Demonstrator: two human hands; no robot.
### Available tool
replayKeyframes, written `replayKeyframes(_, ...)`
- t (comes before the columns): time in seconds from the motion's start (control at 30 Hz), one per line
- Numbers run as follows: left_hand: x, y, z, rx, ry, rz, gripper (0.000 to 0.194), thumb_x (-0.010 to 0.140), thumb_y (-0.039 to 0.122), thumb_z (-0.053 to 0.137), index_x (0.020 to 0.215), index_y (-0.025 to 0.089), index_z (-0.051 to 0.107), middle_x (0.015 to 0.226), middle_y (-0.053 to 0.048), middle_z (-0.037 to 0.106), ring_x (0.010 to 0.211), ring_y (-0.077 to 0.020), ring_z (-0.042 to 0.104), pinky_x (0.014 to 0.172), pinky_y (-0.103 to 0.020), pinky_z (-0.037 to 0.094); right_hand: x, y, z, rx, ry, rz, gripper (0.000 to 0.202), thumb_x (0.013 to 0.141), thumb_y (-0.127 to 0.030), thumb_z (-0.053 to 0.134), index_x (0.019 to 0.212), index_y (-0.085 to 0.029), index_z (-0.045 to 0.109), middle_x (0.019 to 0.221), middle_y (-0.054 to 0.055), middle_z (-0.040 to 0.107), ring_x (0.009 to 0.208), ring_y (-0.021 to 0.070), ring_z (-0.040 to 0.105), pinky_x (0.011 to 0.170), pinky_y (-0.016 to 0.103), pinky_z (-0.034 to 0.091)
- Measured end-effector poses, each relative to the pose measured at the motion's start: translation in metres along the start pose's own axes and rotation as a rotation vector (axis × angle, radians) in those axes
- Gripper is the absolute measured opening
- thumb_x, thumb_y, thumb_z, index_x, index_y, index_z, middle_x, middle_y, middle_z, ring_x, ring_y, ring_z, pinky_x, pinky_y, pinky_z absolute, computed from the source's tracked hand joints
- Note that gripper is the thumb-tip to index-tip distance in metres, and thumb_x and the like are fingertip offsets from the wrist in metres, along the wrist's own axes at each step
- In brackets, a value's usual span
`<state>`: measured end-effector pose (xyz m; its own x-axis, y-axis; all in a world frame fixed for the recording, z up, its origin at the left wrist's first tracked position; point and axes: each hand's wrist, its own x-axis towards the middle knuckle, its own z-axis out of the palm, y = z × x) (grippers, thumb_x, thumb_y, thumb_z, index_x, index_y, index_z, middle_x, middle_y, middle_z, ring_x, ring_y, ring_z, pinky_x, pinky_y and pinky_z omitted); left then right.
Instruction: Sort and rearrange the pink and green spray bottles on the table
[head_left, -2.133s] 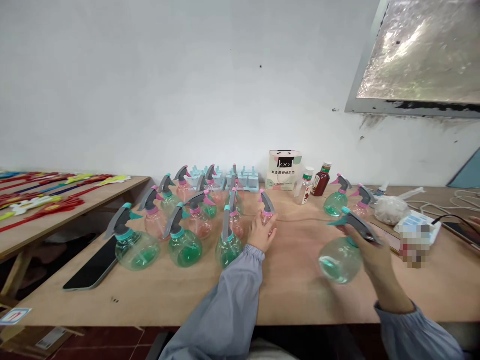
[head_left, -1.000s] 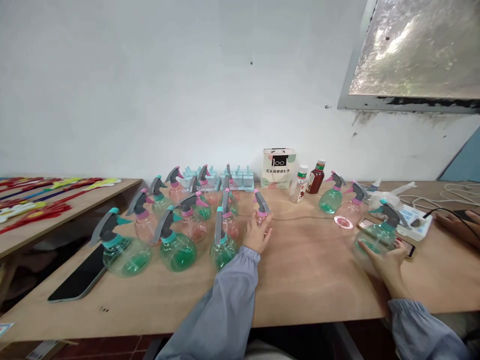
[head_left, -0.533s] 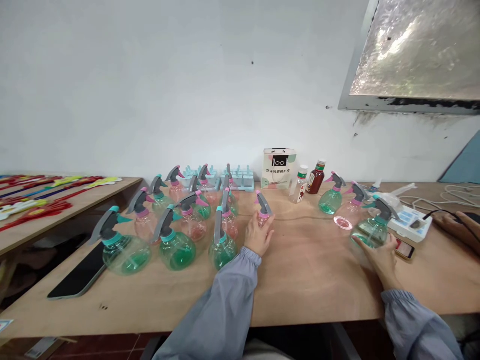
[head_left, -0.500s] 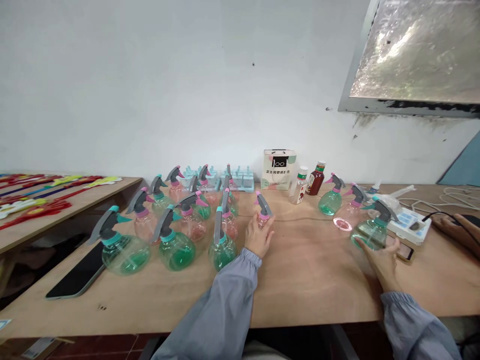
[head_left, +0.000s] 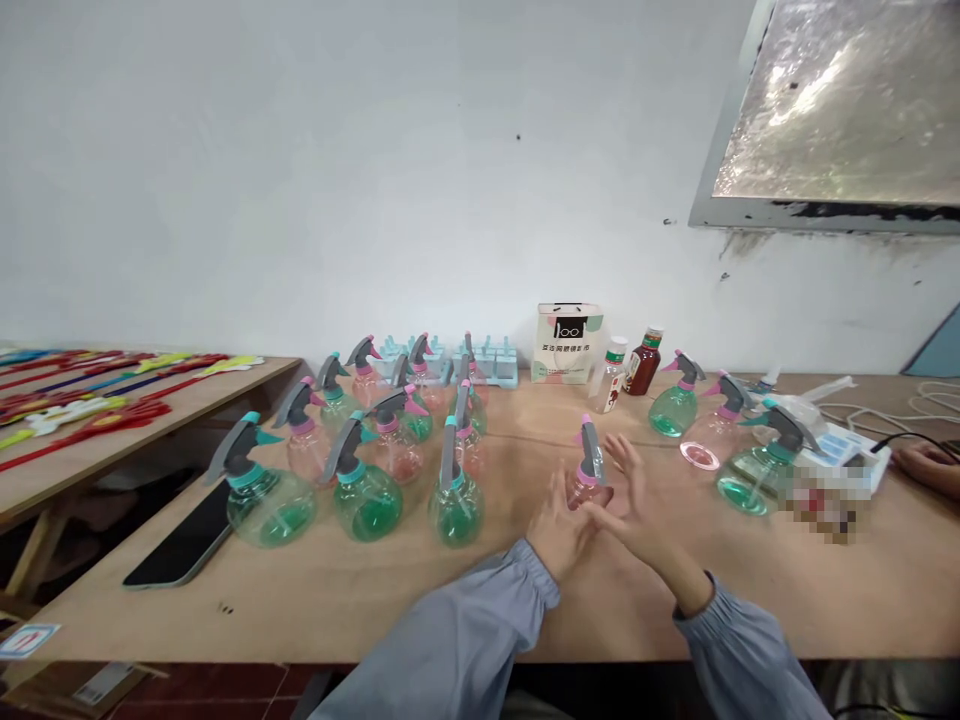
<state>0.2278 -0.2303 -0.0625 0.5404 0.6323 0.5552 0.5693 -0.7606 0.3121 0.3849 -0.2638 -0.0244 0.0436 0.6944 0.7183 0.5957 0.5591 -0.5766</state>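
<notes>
A spray bottle (head_left: 590, 462) with a pink collar and grey trigger head stands upright in front of me. My left hand (head_left: 561, 530) is wrapped round the near left side of its round body, which the hand mostly hides. My right hand (head_left: 637, 505) is at the bottle's right, thumb and fingers spread apart, the thumb close to the body. To the left, several pink and green spray bottles stand in rows, the nearest green spray bottle (head_left: 457, 512) beside my left forearm. At the right is another green spray bottle (head_left: 750, 480) with a little liquid in it.
A black phone (head_left: 184, 545) lies at the left. Light blue molds (head_left: 487, 365), a paper bag (head_left: 568, 345), a clear bottle (head_left: 609, 380) and a dark red bottle (head_left: 643, 365) stand along the wall. A white power strip (head_left: 847, 455) and another person's hand (head_left: 930, 470) are at the right.
My right hand has let go of the green spray bottle and come left to the pink one. The pink spray bottle, in my left hand, has moved nearer and to the right.
</notes>
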Motion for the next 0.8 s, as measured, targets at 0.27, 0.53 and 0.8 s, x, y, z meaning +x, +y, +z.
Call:
replayKeyframes(0.27, -0.012, 0.006, -0.018, 0.082, -0.064, 0.082, 0.054, 0.085, 0.024, 0.070, 0.136, 0.040, 0.059, 0.166, -0.011, 0.026, 0.143, -0.0425, 0.042, 0.103, -0.064, 0.049, 0.034, -0.010, 0.031, 0.279, -0.005, 0.246, 0.053, 0.079, -0.040, 0.070, 0.128, -0.026, 0.060, 0.113, 0.008, 0.069, 0.109, 0.0262, 0.065, 0.100, 0.046, 0.052)
replayKeyframes(0.53, -0.076, -0.022, -0.129, -0.132, 0.296, 0.092, 0.045, 0.097, 0.024, 0.047, 0.139, 0.038, 0.056, 0.137, -0.007, 0.059, 0.122, -0.0231, 0.062, 0.103, -0.042, 0.055, 0.062, -0.002, 0.017, 0.618, 0.086, 0.573, 0.040, 0.068, -0.045, 0.074, 0.103, -0.026, 0.071, 0.110, 0.006, 0.075, 0.107, 0.0282, 0.068, 0.069, 0.033, 0.055)
replayKeyframes(0.8, -0.078, -0.079, -0.105, 0.136, 0.792, -0.251, 0.086, 0.082, 0.046, 0.073, 0.152, 0.019, 0.031, 0.146, -0.019, 0.041, 0.140, -0.0345, 0.041, 0.115, -0.057, 0.039, 0.096, -0.037, 0.032, 0.878, -0.218, 0.467, 0.050, 0.067, -0.039, 0.072, 0.115, -0.025, 0.070, 0.114, 0.010, 0.075, 0.112, 0.0297, 0.069, 0.064, 0.029, 0.051)
